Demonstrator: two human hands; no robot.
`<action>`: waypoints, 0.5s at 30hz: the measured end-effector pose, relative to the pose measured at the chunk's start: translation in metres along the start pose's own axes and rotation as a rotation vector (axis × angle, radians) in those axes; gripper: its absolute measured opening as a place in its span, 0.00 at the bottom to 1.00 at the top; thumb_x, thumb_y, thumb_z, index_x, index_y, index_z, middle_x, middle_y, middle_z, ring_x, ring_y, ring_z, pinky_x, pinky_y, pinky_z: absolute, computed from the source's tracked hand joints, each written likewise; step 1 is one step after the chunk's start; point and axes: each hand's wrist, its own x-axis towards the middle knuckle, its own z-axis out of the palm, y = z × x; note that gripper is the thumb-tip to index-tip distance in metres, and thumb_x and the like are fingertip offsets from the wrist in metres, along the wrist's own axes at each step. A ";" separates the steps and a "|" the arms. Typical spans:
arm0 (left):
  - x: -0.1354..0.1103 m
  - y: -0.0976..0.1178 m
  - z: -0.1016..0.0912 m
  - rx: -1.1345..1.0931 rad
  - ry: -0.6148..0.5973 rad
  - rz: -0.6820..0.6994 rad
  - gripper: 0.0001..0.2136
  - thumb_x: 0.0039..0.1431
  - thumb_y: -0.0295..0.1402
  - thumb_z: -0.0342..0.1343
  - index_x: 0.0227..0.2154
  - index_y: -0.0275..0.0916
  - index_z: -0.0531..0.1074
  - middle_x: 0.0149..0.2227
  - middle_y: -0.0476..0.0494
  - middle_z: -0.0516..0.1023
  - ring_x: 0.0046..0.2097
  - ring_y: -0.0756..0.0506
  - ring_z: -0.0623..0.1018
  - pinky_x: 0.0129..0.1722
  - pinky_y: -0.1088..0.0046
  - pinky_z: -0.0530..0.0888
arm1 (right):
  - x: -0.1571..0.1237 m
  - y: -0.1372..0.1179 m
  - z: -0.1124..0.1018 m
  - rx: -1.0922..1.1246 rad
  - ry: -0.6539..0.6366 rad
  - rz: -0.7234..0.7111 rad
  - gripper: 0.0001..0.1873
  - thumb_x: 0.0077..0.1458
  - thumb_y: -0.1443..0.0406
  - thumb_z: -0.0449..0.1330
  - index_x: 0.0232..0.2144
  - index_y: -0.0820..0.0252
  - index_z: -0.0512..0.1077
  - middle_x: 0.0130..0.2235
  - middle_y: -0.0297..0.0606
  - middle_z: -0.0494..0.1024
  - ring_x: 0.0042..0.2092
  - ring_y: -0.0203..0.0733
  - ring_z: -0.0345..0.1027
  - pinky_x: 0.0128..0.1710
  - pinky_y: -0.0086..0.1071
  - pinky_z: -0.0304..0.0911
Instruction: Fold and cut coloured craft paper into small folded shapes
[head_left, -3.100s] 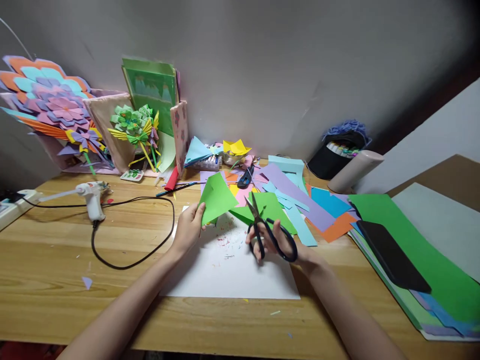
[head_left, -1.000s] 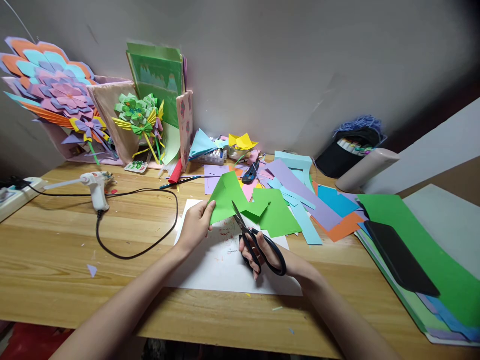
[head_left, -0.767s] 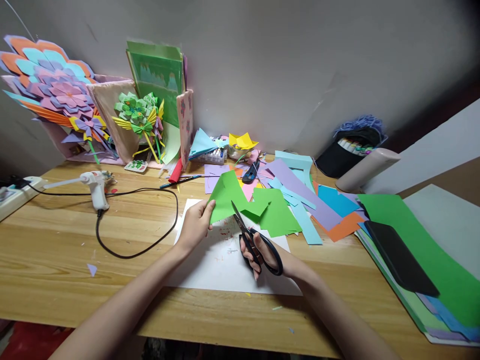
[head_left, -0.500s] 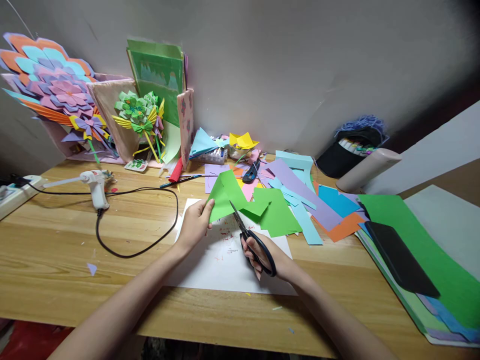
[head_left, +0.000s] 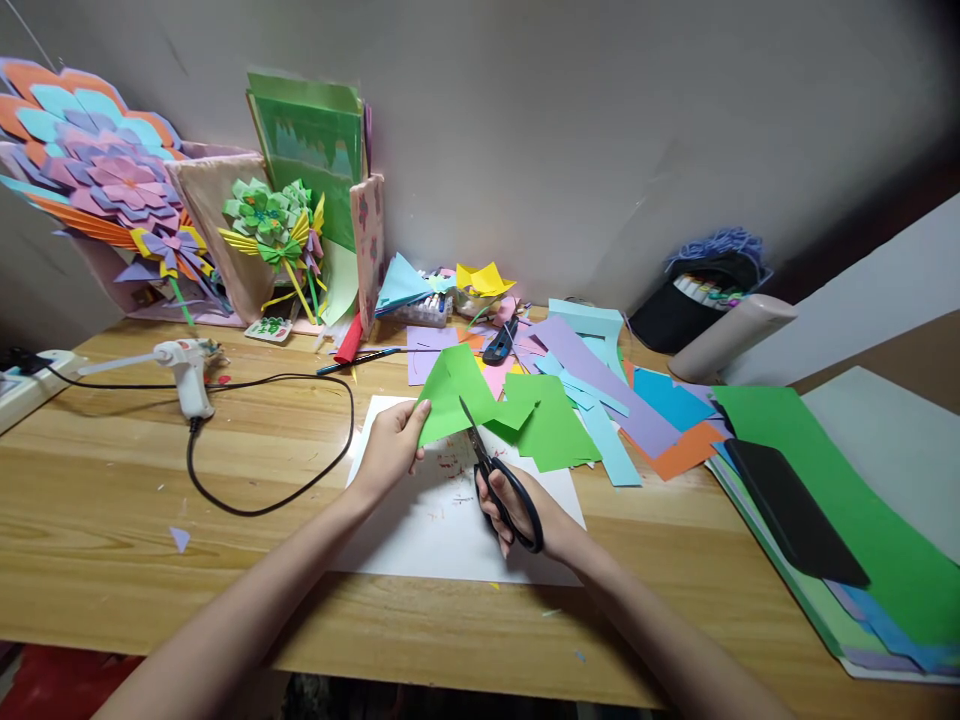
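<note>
My left hand (head_left: 394,440) pinches the left edge of a folded piece of green paper (head_left: 450,390), thumb on top. My right hand (head_left: 517,505) grips black-handled scissors (head_left: 517,500), fingers through the loops. The blades point up and away, and their tips lie at the lower right edge of the green paper. Whether the blades are fully closed I cannot make out. Below both hands lies a white sheet (head_left: 420,540) with reddish and dark marks. Another green paper piece (head_left: 559,430) rests just right of the scissors, on the sheet's far edge.
Coloured paper strips (head_left: 600,380) and a box cutter (head_left: 501,342) lie behind the hands. To the left is a glue gun (head_left: 189,375) with a looping cord. A dark phone (head_left: 799,510) sits on stacked paper at right. Paper flowers (head_left: 127,185) stand at back left.
The scissors and my right hand have shifted slightly left, and the blades now meet the green paper's lower right edge. My left hand keeps its pinch. The whole view has moved a little.
</note>
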 end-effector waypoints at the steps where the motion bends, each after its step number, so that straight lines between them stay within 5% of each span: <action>1: 0.000 0.000 0.000 -0.005 -0.001 0.001 0.15 0.53 0.45 0.47 0.21 0.38 0.60 0.14 0.57 0.56 0.13 0.55 0.61 0.07 0.82 0.57 | 0.000 0.000 0.001 0.000 0.012 0.012 0.26 0.47 0.42 0.47 0.28 0.58 0.55 0.21 0.25 0.57 0.16 0.25 0.52 0.12 0.23 0.59; 15: -0.004 0.002 0.003 -0.020 -0.056 -0.035 0.15 0.53 0.44 0.47 0.21 0.37 0.61 0.14 0.58 0.55 0.13 0.56 0.59 0.07 0.84 0.56 | 0.005 0.006 0.005 0.055 0.026 -0.042 0.27 0.47 0.40 0.45 0.28 0.59 0.56 0.20 0.24 0.56 0.15 0.25 0.51 0.14 0.24 0.63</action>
